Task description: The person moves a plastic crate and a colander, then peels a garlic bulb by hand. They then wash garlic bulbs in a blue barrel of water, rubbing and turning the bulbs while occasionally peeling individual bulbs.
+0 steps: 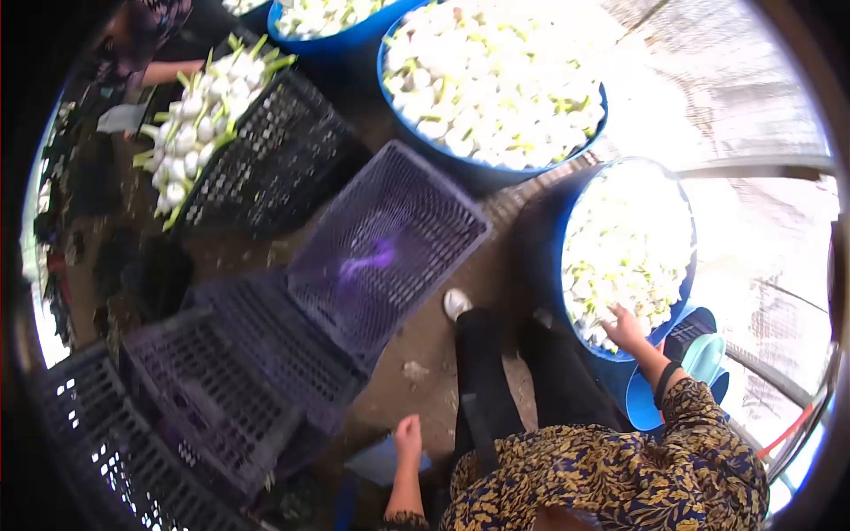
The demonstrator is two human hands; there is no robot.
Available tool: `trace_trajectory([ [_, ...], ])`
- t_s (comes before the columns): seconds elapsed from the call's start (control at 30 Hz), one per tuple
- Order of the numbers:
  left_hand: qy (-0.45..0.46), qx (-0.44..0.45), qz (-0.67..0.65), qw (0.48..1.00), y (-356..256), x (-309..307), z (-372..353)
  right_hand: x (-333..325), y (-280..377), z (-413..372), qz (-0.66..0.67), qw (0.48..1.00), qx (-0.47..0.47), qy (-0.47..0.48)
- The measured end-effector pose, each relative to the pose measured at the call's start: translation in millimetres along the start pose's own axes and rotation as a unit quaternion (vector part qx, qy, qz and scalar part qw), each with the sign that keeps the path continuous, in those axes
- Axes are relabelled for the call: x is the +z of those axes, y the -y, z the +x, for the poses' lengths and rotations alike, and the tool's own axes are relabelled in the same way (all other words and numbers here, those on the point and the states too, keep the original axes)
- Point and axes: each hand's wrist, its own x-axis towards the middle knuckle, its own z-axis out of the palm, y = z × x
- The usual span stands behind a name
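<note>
My right hand reaches over the near rim of a blue barrel. Its fingers are apart and rest at the edge of the white garlic bulbs heaped inside; I see nothing gripped in them. Down at my side hangs my left hand, its fingers curled in, with nothing visible in it. Behind that hand lies a flat pale-blue piece, partly hidden. The garlic in the barrel shows bits of green stem, and strong light washes out its far part.
A larger blue tub of garlic stands ahead. Dark plastic crates lie to the left, one with a purple patch. Beyond, a black crate has stemmed garlic at its edge, near another person's arm. Blue containers sit right.
</note>
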Motion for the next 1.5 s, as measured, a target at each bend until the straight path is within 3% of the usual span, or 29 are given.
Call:
trace_trajectory([
  [0.03,-0.012,-0.002,0.022,1.0,-5,-8,-11,-1,0,-12,-0.037,0.999,-0.003,0.023],
  [0.1,-0.032,-0.089,-0.049,0.994,-14,-20,-28,-15,37,-41,-0.132,0.99,0.021,0.04],
  [0.33,-0.072,-0.137,-0.075,0.985,0,-13,-70,-26,35,-22,-0.071,0.997,-0.018,0.02],
  [0.53,0.031,-0.144,-0.029,0.989,-12,5,-64,-21,-34,-44,0.013,1.0,-0.002,-0.018],
  [0.6,-0.032,0.084,0.094,0.992,-22,19,-56,-23,-57,-59,0.015,0.999,0.033,-0.004],
  [0.67,-0.012,0.072,0.089,0.993,-83,40,-80,-9,-97,-62,0.037,0.998,0.04,-0.016],
  [0.77,-0.016,0.133,0.166,0.977,-113,57,-57,-10,-109,-72,0.074,0.995,0.066,-0.016],
  [0.83,-0.001,0.231,0.224,0.947,-150,75,-51,-12,-110,-69,0.086,0.992,0.086,-0.02],
  [0.87,-0.004,0.225,0.227,0.948,-171,83,-50,-14,-105,-64,0.085,0.993,0.086,-0.013],
  [0.97,0.029,0.35,0.323,0.879,-239,111,-46,-26,-67,-30,0.029,0.997,-0.007,-0.077],
  [1.0,0.022,0.398,0.34,0.852,-257,121,-39,-57,-27,-24,0.045,0.998,-0.025,-0.042],
  [1.07,0.049,0.448,0.344,0.824,-295,138,-13,-56,13,18,0.026,0.988,-0.101,-0.111],
  [1.17,0.092,0.492,0.35,0.792,-360,168,31,-103,120,63,0.01,0.985,-0.16,-0.063],
  [1.23,0.112,0.514,0.368,0.767,-404,185,48,-105,171,102,0.005,0.956,-0.258,-0.143],
  [1.33,0.108,0.558,0.406,0.716,-466,197,79,-121,249,145,-0.045,0.934,-0.3,-0.187],
  [1.4,0.057,0.607,0.428,0.667,-499,201,104,-130,285,169,-0.061,0.913,-0.321,-0.246],
  [1.5,0.028,0.611,0.385,0.691,-549,207,144,-138,326,205,-0.064,0.935,-0.296,-0.185],
])
